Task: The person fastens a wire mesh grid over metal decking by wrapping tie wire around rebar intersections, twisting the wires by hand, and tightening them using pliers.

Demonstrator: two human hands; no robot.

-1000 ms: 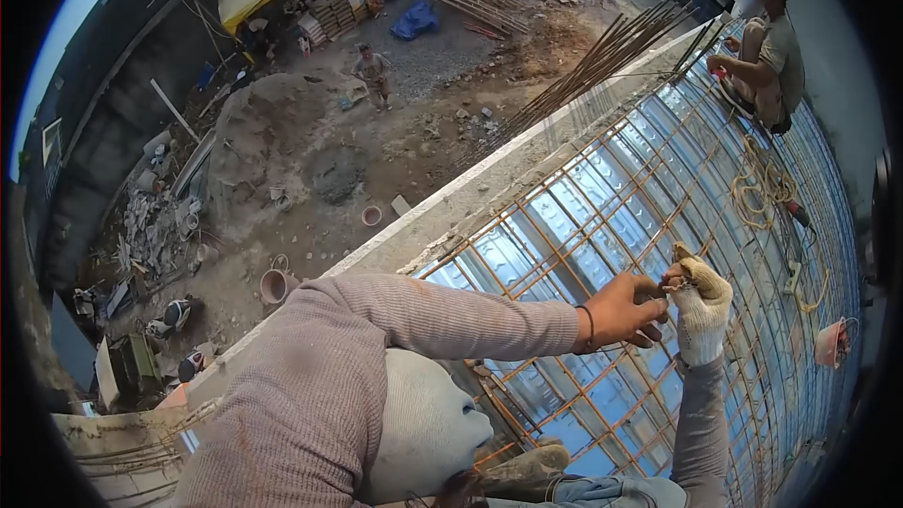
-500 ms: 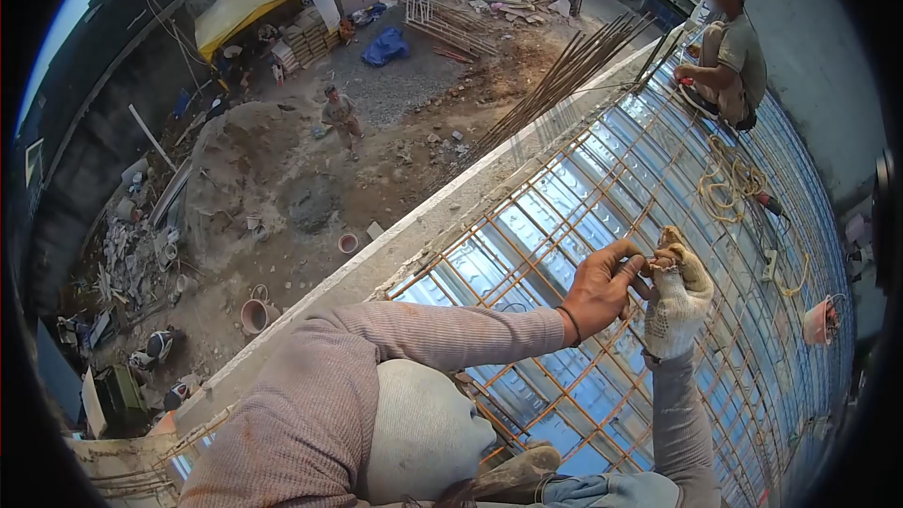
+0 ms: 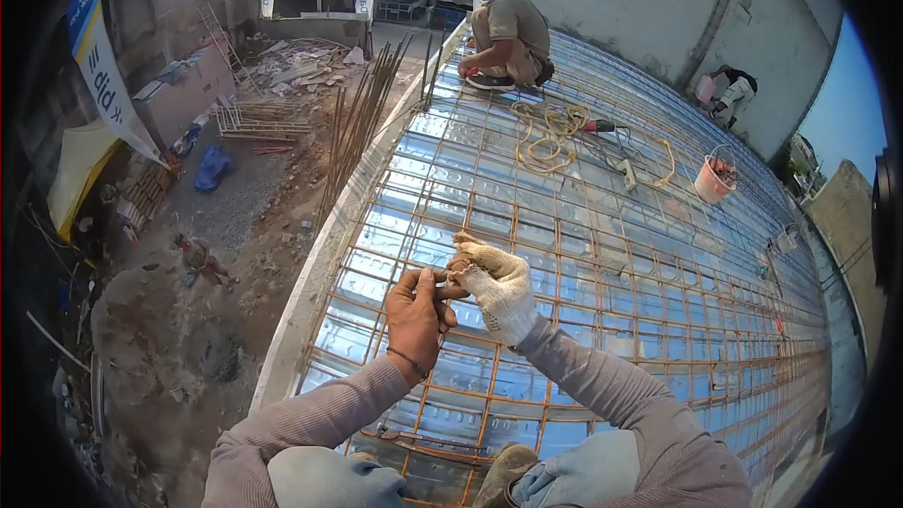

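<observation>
My bare left hand point(image 3: 414, 320) and gloved right hand point(image 3: 501, 289) meet above the rebar grid point(image 3: 558, 254), fingers curled in close at the tips; whether they pinch anything, I can't tell. Anything small I fumble could drop through the bars onto the metal deck point(image 3: 466, 372). The bars could catch a boot, and with the concrete ledge point(image 3: 306, 306) just to my left, a stumble could be bad. The bucket point(image 3: 715, 179) off to my right holds rusty-brown stuff, too small to make out.
</observation>
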